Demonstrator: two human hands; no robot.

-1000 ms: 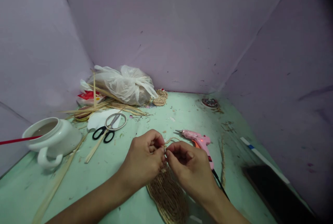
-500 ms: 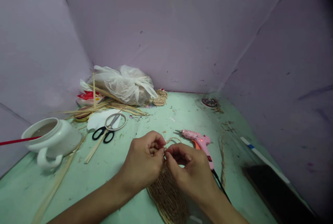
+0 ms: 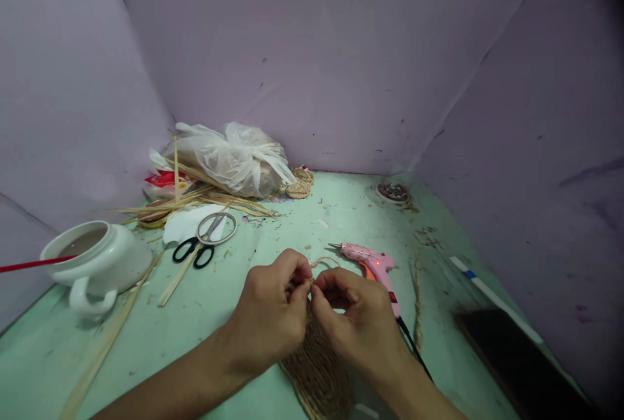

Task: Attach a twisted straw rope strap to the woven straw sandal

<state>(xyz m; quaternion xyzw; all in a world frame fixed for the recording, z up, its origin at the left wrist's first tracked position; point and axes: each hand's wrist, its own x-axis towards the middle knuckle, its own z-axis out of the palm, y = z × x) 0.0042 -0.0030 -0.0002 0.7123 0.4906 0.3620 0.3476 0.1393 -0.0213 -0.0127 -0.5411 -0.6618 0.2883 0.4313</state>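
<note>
A brown oval piece of coiled braided fibre point(image 3: 319, 374) lies on the table below my hands, its far end hidden by them. My left hand point(image 3: 273, 309) is closed, thumb and fingertips pinched at that far end. Close against it, my right hand point(image 3: 358, 316) pinches at the same spot, fingertips almost meeting the left ones. A thin fibre cord point(image 3: 324, 260) curves out beyond the fingers; a tiny bit of it shows between the fingertips. Just past my right hand lies a pink glue gun point(image 3: 365, 257) with a small orange light lit.
Black-handled scissors point(image 3: 203, 254) and a roll of tape point(image 3: 234, 230) lie left, near a white pot point(image 3: 110, 261) with a red stick. Behind sit a tied plastic bag point(image 3: 234, 157) and dry strips point(image 3: 209, 202). A dark flat object point(image 3: 517, 358) and a braided cord point(image 3: 418, 303) lie right.
My left hand has shifted slightly right and its wrist has turned a little. The right hand stays nearly in place, and both keep pinching. The coiled piece has barely moved.
</note>
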